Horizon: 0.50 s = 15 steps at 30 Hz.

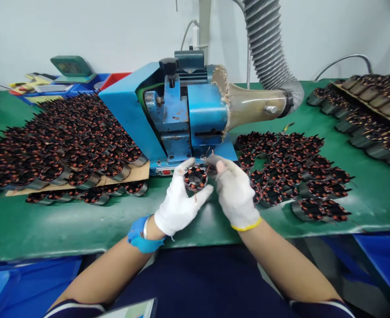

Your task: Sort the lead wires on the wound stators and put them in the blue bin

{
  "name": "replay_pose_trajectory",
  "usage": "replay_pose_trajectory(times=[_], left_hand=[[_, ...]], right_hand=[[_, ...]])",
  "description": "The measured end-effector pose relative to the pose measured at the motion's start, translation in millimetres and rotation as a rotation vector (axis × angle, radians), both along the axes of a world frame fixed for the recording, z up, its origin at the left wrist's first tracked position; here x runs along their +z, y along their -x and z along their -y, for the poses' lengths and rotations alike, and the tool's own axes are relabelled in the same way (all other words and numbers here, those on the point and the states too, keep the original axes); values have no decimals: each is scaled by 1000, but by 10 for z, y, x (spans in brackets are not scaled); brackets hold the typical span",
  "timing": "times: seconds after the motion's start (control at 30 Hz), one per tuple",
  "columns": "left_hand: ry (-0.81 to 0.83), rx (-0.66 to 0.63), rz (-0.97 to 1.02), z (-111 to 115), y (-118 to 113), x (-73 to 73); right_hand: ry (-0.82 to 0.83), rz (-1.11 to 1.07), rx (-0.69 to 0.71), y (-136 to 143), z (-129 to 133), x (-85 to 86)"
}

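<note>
A round stator with a black centre and copper windings (196, 179) is gripped by my left hand (178, 203), whose white-gloved fingers wrap round its rim. Just to its right, my right hand (236, 190) wears a white glove with a yellow cuff; its thumb and forefinger pinch together beside a thin copper wire (211, 164) at the stator's upper right edge. The fingertips are blurred, so their exact hold is unclear. Both hands are in front of a blue machine (175, 110), above the table's front part.
Stacked stators (69, 137) crowd the left on cardboard (132, 175). More stators (277, 168) lie to the right, with others (376, 132) at the far right. A grey hose (268, 48) joins the machine's nozzle (254, 104). Blue bins stand below the green table (115, 225).
</note>
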<state>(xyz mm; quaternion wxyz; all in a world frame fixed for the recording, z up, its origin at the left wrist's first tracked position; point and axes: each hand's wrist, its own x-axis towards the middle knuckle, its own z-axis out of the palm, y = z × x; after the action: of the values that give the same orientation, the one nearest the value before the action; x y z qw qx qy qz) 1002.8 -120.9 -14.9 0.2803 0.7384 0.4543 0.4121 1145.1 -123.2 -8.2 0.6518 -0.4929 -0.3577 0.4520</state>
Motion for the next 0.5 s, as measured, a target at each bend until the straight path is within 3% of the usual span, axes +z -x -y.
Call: replay_pose_trajectory(times=[0.1, 0.33, 0.5], left_hand=[[-49, -6, 25, -33, -32, -47], [-205, 139, -3, -221, -166, -61], [-212, 214, -18, -346, -223, -17]], right_hand=[[66, -109, 36, 169, -73, 44], [21, -155, -147, 272, -446, 93], [-8, -129, -167, 315, -641, 116]])
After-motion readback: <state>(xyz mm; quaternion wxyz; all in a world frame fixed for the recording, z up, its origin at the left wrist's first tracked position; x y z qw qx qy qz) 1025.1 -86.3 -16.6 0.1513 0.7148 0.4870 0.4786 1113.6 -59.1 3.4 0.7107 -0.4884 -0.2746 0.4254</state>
